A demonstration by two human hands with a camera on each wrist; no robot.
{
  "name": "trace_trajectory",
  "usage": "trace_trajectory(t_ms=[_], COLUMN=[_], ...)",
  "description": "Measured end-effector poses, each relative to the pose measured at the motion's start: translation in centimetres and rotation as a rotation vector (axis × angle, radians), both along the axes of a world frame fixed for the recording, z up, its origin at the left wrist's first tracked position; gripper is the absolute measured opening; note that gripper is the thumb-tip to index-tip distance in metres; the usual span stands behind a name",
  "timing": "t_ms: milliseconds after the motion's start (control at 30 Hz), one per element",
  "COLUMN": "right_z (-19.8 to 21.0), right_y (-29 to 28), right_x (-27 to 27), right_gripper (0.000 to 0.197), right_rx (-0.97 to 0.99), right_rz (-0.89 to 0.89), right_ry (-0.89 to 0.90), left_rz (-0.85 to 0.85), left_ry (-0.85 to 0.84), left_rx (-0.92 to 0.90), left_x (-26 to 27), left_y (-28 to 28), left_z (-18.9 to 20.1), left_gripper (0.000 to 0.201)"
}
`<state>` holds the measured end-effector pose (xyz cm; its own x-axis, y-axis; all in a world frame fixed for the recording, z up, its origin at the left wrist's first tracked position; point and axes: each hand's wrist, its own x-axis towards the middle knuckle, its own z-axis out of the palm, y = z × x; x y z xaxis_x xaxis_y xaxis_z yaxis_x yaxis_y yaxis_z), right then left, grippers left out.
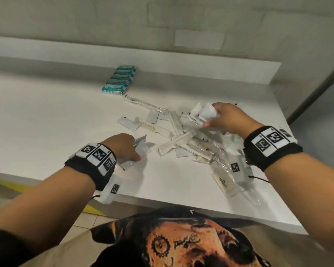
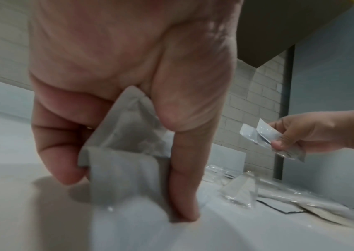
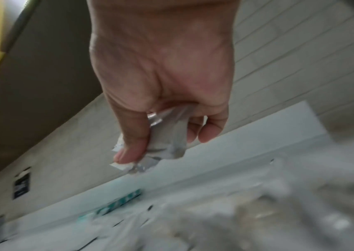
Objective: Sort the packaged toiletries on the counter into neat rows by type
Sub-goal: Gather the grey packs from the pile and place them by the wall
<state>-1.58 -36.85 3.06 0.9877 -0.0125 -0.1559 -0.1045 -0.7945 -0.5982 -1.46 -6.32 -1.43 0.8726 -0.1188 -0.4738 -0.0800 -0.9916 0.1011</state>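
Observation:
A loose heap of clear-wrapped toiletries (image 1: 197, 143) lies on the white counter (image 1: 46, 116): combs, flat white sachets, a toothbrush pack (image 1: 143, 104). My left hand (image 1: 123, 147) grips a bunch of white sachets (image 1: 141, 149) low over the counter's near left part; in the left wrist view my left hand (image 2: 128, 152) holds the sachets (image 2: 126, 141) with the thumb tip down on a flat packet. My right hand (image 1: 224, 117) holds several white sachets (image 1: 206, 112) above the heap. In the right wrist view my right hand (image 3: 163, 139) pinches crumpled packets (image 3: 167, 139).
A neat row of teal-and-white packs (image 1: 119, 79) lies at the back of the counter near the white upstand (image 1: 162, 62). The counter's front edge runs just under my wrists. A tiled wall stands behind, and a dark frame (image 1: 316, 87) rises at the right.

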Motion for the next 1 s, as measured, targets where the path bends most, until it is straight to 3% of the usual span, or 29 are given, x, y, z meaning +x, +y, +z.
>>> trace_trajectory(t_ms=[100, 233, 333, 433, 667, 800, 867, 1000], right_z=[0.7, 1.2, 1.4, 1.4, -1.9, -3.1, -3.5, -3.4], right_y=[-4.4, -10.2, -12.2, -12.4, -11.6, -11.4, -11.4, -11.7], right_x=[-0.7, -1.9, -3.0, -4.2, -4.9, -4.4, -4.1, -4.5], right_gripper=[0.023, 0.023, 0.034, 0.044, 0.072, 0.057, 0.055, 0.073], right_rx=[0.019, -0.016, -0.171, -0.354, -0.587, -0.738, -0.736, -0.606], right_rz=[-0.127, -0.25, -0.221, -0.124, 0.068, 0.047, 0.05, 0.003], right_ry=[-0.01, 0.037, 0.131, 0.232, 0.405, 0.354, 0.352, 0.36], left_rz=[-0.057, -0.061, -0.053, -0.04, -0.029, 0.037, 0.077, 0.159], left_ry=[-0.038, -0.126, -0.128, 0.019, 0.231, 0.261, 0.256, 0.248], left_rx=[-0.042, -0.303, -0.521, -0.729, -0.928, -1.041, -1.105, -1.226], left_x=[0.0, 0.0, 0.5, 1.0, 0.9, 0.8, 1.0, 1.7], left_y=[-1.5, -5.7, -8.7, -11.0, -13.5, -13.8, -13.7, -13.7], left_z=[0.6, 1.9, 2.2, 2.1, 1.4, 1.2, 0.8, 0.5], left_gripper=[0.024, 0.033, 0.031, 0.03, 0.024, 0.043, 0.042, 0.043])
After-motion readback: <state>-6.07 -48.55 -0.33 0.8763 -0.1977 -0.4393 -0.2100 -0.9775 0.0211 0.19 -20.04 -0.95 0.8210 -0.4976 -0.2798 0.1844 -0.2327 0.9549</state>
